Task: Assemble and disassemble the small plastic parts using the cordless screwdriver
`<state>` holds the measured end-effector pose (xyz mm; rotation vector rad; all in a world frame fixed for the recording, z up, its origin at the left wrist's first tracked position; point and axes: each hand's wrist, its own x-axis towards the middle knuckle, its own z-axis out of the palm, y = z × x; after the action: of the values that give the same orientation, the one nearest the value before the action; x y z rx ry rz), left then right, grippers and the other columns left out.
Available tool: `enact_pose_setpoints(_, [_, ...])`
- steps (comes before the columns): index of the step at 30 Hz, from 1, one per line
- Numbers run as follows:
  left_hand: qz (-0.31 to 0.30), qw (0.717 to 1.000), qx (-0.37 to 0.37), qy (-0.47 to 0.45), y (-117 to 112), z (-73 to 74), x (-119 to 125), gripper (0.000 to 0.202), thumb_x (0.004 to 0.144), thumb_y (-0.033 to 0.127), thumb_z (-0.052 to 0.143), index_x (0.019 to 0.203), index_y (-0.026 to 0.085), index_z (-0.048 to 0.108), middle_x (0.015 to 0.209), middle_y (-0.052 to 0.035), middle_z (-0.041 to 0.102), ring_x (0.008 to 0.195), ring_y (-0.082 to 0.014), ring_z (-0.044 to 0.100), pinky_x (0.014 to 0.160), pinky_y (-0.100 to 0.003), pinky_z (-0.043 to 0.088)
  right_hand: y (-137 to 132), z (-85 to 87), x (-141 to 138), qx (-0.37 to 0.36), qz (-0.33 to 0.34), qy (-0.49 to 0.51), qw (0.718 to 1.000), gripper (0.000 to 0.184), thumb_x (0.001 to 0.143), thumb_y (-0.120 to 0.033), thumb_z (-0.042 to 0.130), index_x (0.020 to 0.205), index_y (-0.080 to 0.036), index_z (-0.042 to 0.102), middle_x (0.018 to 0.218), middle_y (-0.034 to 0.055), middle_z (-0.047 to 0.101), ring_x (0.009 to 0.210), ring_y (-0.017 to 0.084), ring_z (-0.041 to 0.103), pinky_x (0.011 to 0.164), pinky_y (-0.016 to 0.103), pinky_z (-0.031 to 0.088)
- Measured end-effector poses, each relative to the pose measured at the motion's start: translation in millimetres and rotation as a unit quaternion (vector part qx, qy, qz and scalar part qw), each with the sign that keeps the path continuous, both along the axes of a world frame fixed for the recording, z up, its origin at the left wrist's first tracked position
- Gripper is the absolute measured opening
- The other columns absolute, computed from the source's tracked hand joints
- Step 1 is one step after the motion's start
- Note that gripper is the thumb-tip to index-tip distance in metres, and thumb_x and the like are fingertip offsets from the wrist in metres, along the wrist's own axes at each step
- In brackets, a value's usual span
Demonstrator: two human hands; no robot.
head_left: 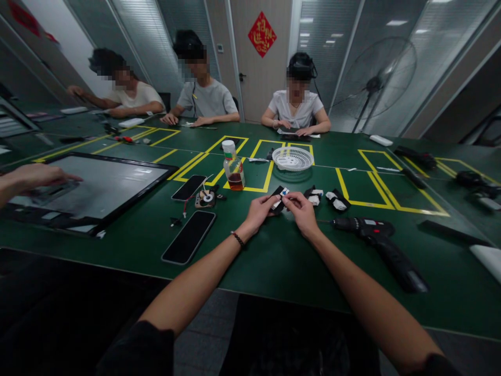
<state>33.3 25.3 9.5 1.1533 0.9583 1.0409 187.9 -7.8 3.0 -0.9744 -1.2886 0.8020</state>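
My left hand (260,210) pinches a small flat black piece with a white strip and a bit of blue on it (281,199), just above the green table. My right hand (301,211) closes on the same piece from the other side, fingertips at the blue bit; its exact kind I cannot make out. Two similar black-and-white pieces lie beside my right hand, a nearer one (314,196) and a farther one (337,200). Right of that hand a black power drill (376,235) rests on its side, its thin bit pointing at my wrist.
On the left lie a phone (189,237), a second phone (189,188) and a small wired part (205,198). A bottle of dark liquid (235,172) and a white basket (293,159) stand ahead. Another person's hand (43,176) reaches over a large panel (105,183). Three people sit opposite.
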Motion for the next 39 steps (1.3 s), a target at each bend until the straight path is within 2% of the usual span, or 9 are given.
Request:
enact_pose_setpoints(6, [0.0,1.0,0.006,-0.003,-1,1.3,-1,0.046,0.074,0.052,0.074,0.098,0.013,0.073,0.09,-0.0085,0.073,0.078,-0.0176,0.067,0.064,-0.025,0.054,-4,4.5,-2,-0.044,0.038,0.054,0.997,0.025,0.083,-0.039,0.07,0.099,-0.021,0.068,0.089,0.0023,0.067,0.075,0.016,0.062,0.073,0.03,0.052])
enact_pose_setpoints(15, [0.003,1.0,0.01,-0.005,0,0.1,-1,0.046,0.074,0.051,0.075,0.101,0.014,0.072,0.094,-0.0091,0.073,0.079,-0.0184,0.068,0.069,-0.028,0.056,-5,5.4,-1,-0.09,0.042,0.092,0.991,0.029,0.079,-0.042,0.072,0.098,-0.021,0.068,0.084,0.002,0.07,0.078,0.018,0.067,0.084,0.037,0.055])
enact_pose_setpoints(21, [0.02,0.996,0.084,0.024,1,-2.5,-1,0.047,0.077,0.05,0.072,0.108,0.014,0.072,0.101,-0.0098,0.073,0.082,-0.0197,0.067,0.069,-0.03,0.055,-1,-1.1,-1,-0.088,0.068,0.175,0.978,0.025,0.076,-0.034,0.078,0.092,-0.021,0.065,0.09,0.0008,0.069,0.078,0.016,0.069,0.09,0.04,0.056])
enact_pose_setpoints(24, [0.047,0.988,0.134,0.065,0,-0.6,-2,0.044,0.078,0.047,0.072,0.109,0.015,0.072,0.106,-0.0098,0.073,0.09,-0.0218,0.067,0.078,-0.031,0.053,0,-1.7,2,-0.105,0.098,0.208,0.967,0.023,0.074,-0.029,0.08,0.089,-0.02,0.065,0.091,0.0013,0.069,0.083,0.017,0.071,0.095,0.042,0.054])
enact_pose_setpoints(28, [0.076,0.976,0.181,0.095,-2,2.3,-2,0.046,0.076,0.043,0.075,0.113,0.016,0.071,0.112,-0.0106,0.072,0.102,-0.0238,0.066,0.091,-0.033,0.049,-1,-0.4,5,-0.133,0.1,0.219,0.961,0.026,0.069,-0.028,0.084,0.084,-0.018,0.065,0.09,0.0027,0.07,0.09,0.02,0.072,0.098,0.042,0.054])
enact_pose_setpoints(30, [0.071,0.981,0.164,0.081,-2,2.2,-1,0.047,0.075,0.043,0.075,0.113,0.015,0.071,0.113,-0.0113,0.072,0.101,-0.0238,0.066,0.089,-0.033,0.049,-1,0.0,6,-0.139,0.095,0.214,0.962,0.027,0.068,-0.029,0.085,0.082,-0.018,0.065,0.089,0.0034,0.07,0.092,0.021,0.072,0.097,0.042,0.055])
enact_pose_setpoints(34, [0.03,0.991,0.115,0.056,-1,-0.4,0,0.045,0.078,0.045,0.073,0.112,0.016,0.071,0.107,-0.0097,0.073,0.088,-0.0206,0.067,0.076,-0.029,0.052,-1,0.3,8,-0.128,0.095,0.203,0.966,0.027,0.068,-0.03,0.084,0.082,-0.018,0.065,0.086,0.0032,0.072,0.089,0.021,0.073,0.097,0.043,0.054])
enact_pose_setpoints(39, [0.009,0.991,0.116,0.064,0,-2.4,-1,0.045,0.076,0.047,0.074,0.11,0.016,0.073,0.099,-0.0071,0.074,0.078,-0.017,0.065,0.067,-0.025,0.049,-2,2.3,9,-0.118,0.086,0.164,0.976,0.028,0.07,-0.034,0.082,0.084,-0.019,0.064,0.084,0.0031,0.074,0.085,0.021,0.073,0.095,0.043,0.055])
